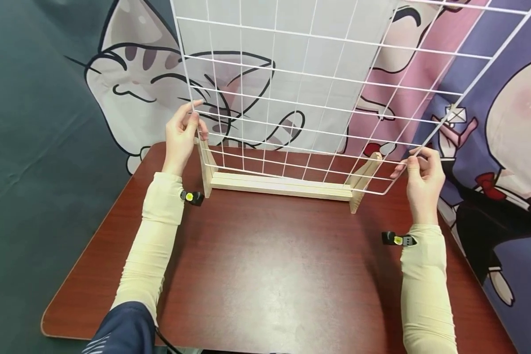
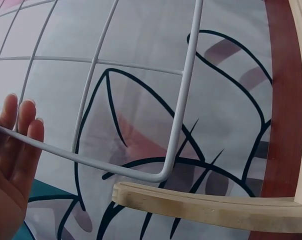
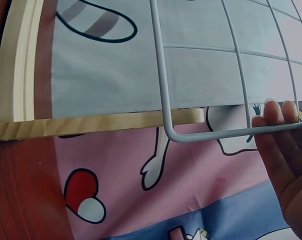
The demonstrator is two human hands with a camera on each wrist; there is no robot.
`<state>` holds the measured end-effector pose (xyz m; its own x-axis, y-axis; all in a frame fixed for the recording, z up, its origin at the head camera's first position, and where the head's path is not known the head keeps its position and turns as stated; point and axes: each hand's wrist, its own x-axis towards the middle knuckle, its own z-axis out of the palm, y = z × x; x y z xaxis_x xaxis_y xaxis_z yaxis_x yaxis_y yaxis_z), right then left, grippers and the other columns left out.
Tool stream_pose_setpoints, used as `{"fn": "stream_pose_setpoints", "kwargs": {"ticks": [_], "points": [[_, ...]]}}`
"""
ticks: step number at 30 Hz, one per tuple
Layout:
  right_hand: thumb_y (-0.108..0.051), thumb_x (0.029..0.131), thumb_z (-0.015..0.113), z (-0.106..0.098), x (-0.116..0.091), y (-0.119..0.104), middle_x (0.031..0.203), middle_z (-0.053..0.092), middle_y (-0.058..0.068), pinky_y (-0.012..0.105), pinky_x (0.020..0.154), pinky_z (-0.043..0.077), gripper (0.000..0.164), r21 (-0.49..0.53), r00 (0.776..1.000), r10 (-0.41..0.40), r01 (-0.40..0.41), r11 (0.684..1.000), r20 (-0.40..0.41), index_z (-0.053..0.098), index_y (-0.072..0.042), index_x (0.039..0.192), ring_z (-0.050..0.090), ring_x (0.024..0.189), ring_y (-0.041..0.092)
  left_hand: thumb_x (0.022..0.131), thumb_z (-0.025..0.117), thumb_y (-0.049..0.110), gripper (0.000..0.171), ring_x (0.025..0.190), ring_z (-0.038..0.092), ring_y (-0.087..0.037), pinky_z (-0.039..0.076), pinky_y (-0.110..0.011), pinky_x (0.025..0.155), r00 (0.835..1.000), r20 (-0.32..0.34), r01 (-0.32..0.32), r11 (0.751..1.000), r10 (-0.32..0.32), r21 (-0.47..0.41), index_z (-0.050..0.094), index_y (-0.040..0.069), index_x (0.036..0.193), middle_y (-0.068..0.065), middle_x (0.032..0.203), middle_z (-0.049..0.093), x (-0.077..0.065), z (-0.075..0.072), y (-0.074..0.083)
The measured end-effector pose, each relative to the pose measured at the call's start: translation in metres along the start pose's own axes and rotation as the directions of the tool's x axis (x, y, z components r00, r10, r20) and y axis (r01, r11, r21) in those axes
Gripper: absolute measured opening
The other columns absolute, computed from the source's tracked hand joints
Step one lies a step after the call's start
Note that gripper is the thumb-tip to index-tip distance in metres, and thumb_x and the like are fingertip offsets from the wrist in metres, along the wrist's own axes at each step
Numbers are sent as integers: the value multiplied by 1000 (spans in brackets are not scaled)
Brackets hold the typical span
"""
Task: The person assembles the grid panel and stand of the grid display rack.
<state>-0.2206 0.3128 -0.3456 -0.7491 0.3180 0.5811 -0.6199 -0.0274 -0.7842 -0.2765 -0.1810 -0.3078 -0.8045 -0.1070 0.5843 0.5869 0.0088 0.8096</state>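
Note:
A white wire grid panel (image 1: 294,103) stands upright between my two hands, its lower edge above the wooden stand. My left hand (image 1: 183,130) grips the panel's left side rod, thumb in front and fingers behind; the left wrist view shows that hand (image 2: 16,160) around the rod. On the opposite side rod, near the bottom corner, my right hand (image 1: 425,169) holds on; its fingers (image 3: 273,117) wrap the rod in the right wrist view. Below is the pale wooden stand (image 1: 280,187), a grooved crossbar between two upright side pieces. In both wrist views the panel's bottom corner is close to a side piece's tip.
The stand rests on a reddish-brown table (image 1: 274,275) near its back edge. Behind hangs a cloth backdrop with a cartoon cat (image 1: 137,88) and other printed figures. A small black wrist camera (image 1: 192,197) sits on the left sleeve, another (image 1: 398,239) on the right.

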Motion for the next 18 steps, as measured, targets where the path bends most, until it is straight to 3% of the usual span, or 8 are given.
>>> {"fn": "stream_pose_setpoints", "kwargs": {"ticks": [10,15,18], "points": [[3,95,54,4,12,-4,66,65,9,22,55,55,11,-18,1000,-25,25,1000,3,59,1,104,65,51,15,99,50,5,27,50,59,-13,51,-23,52,1000,-26,3,999,-4,-44,62,0,122,-2,60,62,9,4,7],[4,94,53,8,19,-7,66,65,11,25,54,56,10,19,1000,-18,18,1000,-2,58,2,103,63,50,18,99,51,6,25,51,60,-13,51,-23,53,999,-43,-5,999,3,-48,64,5,120,-2,60,62,18,3,1],[3,94,54,10,23,-7,68,65,11,24,55,56,11,14,1000,-14,14,1000,-4,59,1,104,64,52,17,98,52,8,19,49,60,-12,50,-22,52,998,-58,-19,998,16,-54,64,3,112,-1,59,62,26,2,-6]]}}
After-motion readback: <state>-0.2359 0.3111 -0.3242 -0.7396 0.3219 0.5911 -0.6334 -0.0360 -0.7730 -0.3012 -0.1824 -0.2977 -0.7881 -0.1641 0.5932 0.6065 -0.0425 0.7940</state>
